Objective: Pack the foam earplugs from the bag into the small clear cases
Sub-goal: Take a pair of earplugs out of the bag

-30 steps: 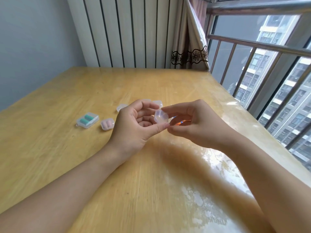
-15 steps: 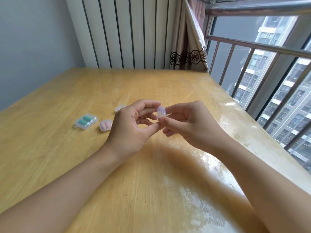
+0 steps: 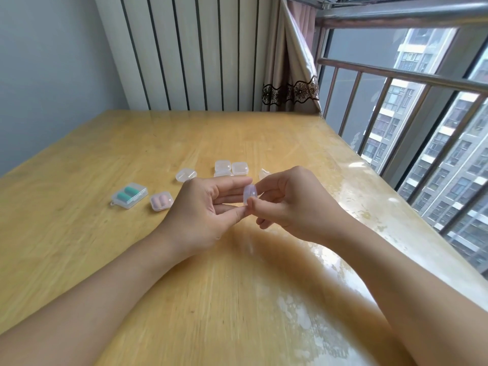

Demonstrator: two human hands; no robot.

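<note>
Earplugs sit packed in two cases on the worktop point(image 3: 79, 260): a green pair in the larger clear case point(image 3: 129, 195) with a small loop at its corner, and a pink pair in the small case point(image 3: 161, 201) just beside it, both left of the hands. Judged from this, two cases done. Left to fill: an empty case point(image 3: 186, 175) beyond the left hand, two more empties point(image 3: 231, 167) side by side further back, maybe a third half hidden behind the fingers. Bag not clearly in view; a crinkled clear bit point(image 3: 263, 173) behind the right hand could be it, cannot tell.

Held case point(image 3: 249, 194) is up off the worktop, between both hands, turned edge-on to the camera. Small, translucent, rounded corners. Whether anything is inside, or whether the lid is snapped, cannot tell.

Left hand point(image 3: 208, 210) pinches the case from its side, thumb under, fingers above. Right hand point(image 3: 293, 202) pinches the other side, thumb and forefinger on it, remaining fingers curled under. Probably the closing or opening step on case three.
</note>
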